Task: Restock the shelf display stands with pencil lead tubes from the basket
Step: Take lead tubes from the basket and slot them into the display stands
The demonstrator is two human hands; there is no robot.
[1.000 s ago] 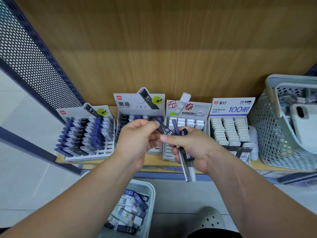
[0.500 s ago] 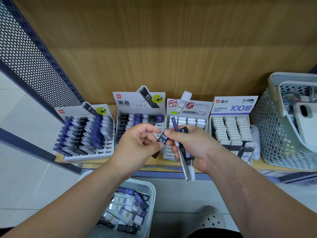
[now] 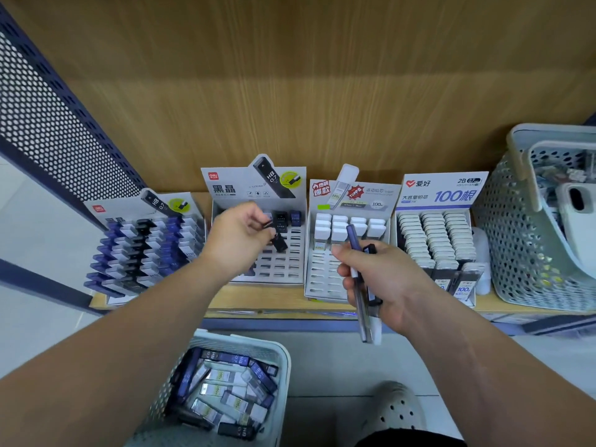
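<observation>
My left hand (image 3: 238, 238) pinches a black lead tube (image 3: 279, 241) by its top end, tip down over the slots of the second display stand (image 3: 258, 191). My right hand (image 3: 380, 279) grips a bunch of lead tubes (image 3: 360, 291), blue, black and clear, in front of the third stand (image 3: 350, 201) with white-capped tubes. Below, a pale basket (image 3: 277, 350) on the floor holds several loose blue, black and clear tubes. The leftmost stand (image 3: 142, 246) is packed with blue and black tubes.
A fourth stand (image 3: 438, 195) at the right is full of white-capped tubes. A large perforated basket (image 3: 516, 240) sits on the shelf's right end. A dark mesh panel (image 3: 48, 124) bounds the left. My shoe (image 3: 396, 408) is on the floor by the lower basket.
My left hand took the black tube from my right hand and carried it left and forward over the second stand. The hands have separated.
</observation>
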